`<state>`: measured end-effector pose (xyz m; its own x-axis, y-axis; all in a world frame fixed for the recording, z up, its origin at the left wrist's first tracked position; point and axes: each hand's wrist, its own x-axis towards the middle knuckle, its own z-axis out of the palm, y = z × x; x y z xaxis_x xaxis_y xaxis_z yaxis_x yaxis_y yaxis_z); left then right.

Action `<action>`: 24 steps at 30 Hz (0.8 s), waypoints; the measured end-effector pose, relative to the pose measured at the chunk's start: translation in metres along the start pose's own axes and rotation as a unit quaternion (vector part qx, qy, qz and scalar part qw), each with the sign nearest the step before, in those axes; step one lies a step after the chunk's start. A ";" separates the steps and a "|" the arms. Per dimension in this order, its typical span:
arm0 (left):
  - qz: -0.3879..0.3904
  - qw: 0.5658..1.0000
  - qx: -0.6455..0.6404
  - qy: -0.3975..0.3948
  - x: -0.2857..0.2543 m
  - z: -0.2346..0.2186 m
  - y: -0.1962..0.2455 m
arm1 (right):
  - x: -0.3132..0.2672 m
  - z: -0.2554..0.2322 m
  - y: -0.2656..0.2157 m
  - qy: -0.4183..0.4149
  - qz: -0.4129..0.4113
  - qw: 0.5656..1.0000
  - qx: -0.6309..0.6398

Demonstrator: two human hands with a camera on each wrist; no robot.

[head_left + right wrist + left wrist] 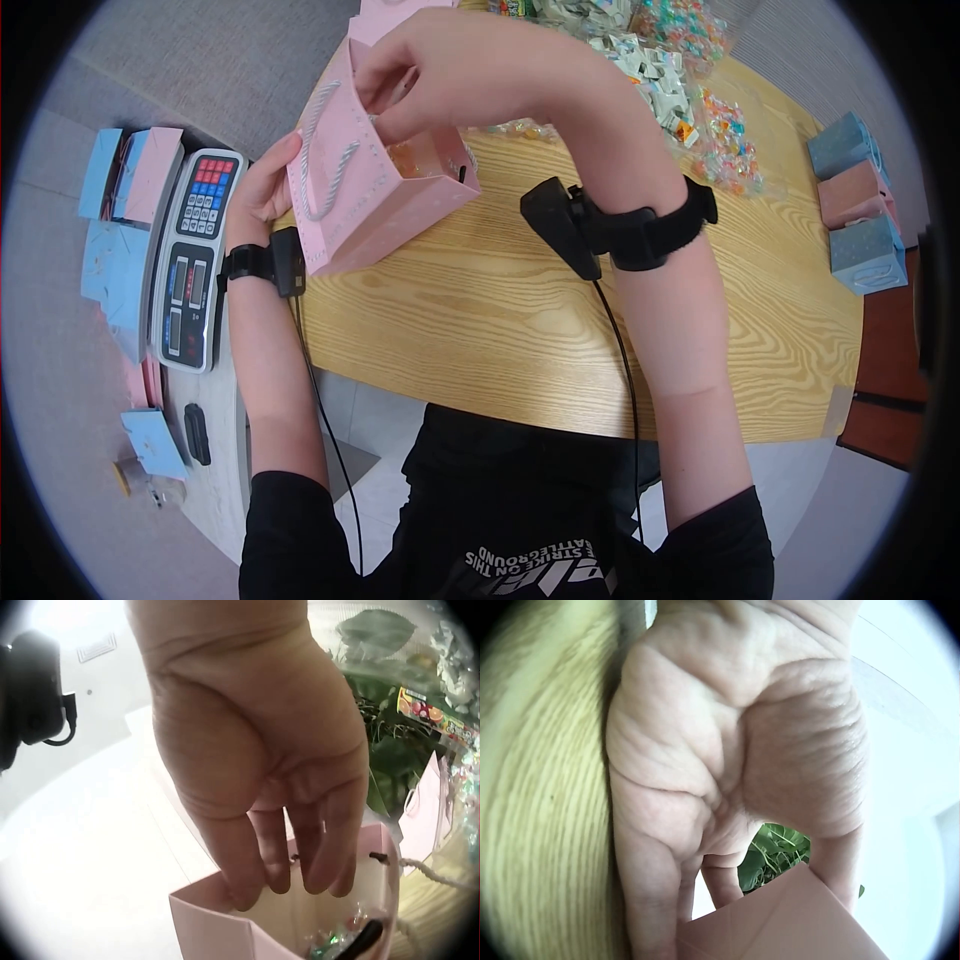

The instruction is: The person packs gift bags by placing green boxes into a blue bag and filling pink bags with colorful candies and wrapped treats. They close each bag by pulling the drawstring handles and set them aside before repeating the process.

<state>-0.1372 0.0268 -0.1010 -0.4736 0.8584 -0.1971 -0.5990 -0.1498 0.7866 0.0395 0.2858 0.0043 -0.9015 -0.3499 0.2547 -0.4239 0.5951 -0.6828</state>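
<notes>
Right hand [262, 761], fingers loose near shiny wrappers [326, 944], right wrist view only; left hand [262, 190], fingers around pink bag [385, 215].

1. A wood-grained tabletop [500, 310] fills the middle of the head view.
2. Beyond its left edge lies a white scale [200, 260] with red, blue and pale keys and dark display windows.
3. Just beside the scale are pink paper bags [155, 175] and blue paper bags [110, 262].
4. Near its lower end lies an oblong black object [197, 434], too small to identify.
5. At the far right, a pink bag [855, 195] sits between two blue bags [868, 252].
6. The right wrist view shows leafy green plants [386, 761].
</notes>
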 end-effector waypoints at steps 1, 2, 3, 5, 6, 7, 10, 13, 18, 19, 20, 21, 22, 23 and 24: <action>0.003 1.000 0.004 -0.002 0.000 0.003 -0.001 | 0.000 -0.005 -0.005 -0.013 0.060 0.996 -0.067; 0.006 1.000 0.009 -0.004 -0.001 0.005 -0.001 | 0.000 -0.007 -0.008 -0.026 0.120 0.984 -0.133; 0.006 1.000 0.008 -0.004 -0.001 0.006 -0.001 | -0.001 -0.005 -0.010 -0.027 0.119 0.984 -0.133; 0.007 1.000 0.026 0.002 -0.001 0.006 -0.001 | -0.003 0.003 -0.017 -0.082 0.137 0.974 -0.163; 0.007 1.000 0.026 0.002 -0.002 0.005 -0.001 | -0.001 0.009 -0.017 -0.082 0.138 0.974 -0.163; 0.012 0.999 0.034 0.013 -0.002 0.002 -0.001 | 0.002 0.019 -0.015 -0.085 0.124 0.972 -0.178; 0.012 0.999 0.040 0.011 -0.002 0.000 0.000 | 0.015 0.044 0.006 -0.096 0.069 0.985 -0.126; 0.006 0.999 0.036 0.003 -0.003 0.000 0.000 | 0.014 0.041 0.010 -0.095 0.032 0.992 -0.078; 0.007 0.999 0.038 0.008 -0.002 0.001 -0.001 | 0.002 0.009 0.003 -0.089 0.059 0.994 -0.034; 0.015 0.998 0.048 0.023 -0.002 0.002 -0.002 | 0.002 0.000 0.009 -0.053 0.048 0.997 -0.028; 0.023 0.997 0.058 0.038 -0.003 0.002 -0.002 | 0.001 -0.008 0.015 -0.018 0.038 0.999 -0.022; 0.025 0.997 0.057 0.039 -0.003 0.002 -0.002 | 0.000 -0.013 0.021 -0.020 0.037 0.999 -0.023; 0.026 0.997 0.062 0.038 -0.002 0.001 -0.002 | -0.002 -0.018 0.026 0.091 0.069 0.985 -0.127; 0.026 0.997 0.068 0.037 -0.002 0.001 -0.003 | -0.004 -0.021 0.030 0.200 0.099 0.948 -0.228; 0.027 0.997 0.066 0.037 -0.002 0.002 -0.003 | -0.008 -0.019 0.035 0.199 0.099 0.948 -0.230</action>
<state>-0.1334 0.0265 -0.1023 -0.5517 0.8119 -0.1907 -0.4829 -0.1246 0.8668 0.0305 0.3234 -0.0088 -0.8902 0.0482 0.4529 -0.1534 0.9046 -0.3977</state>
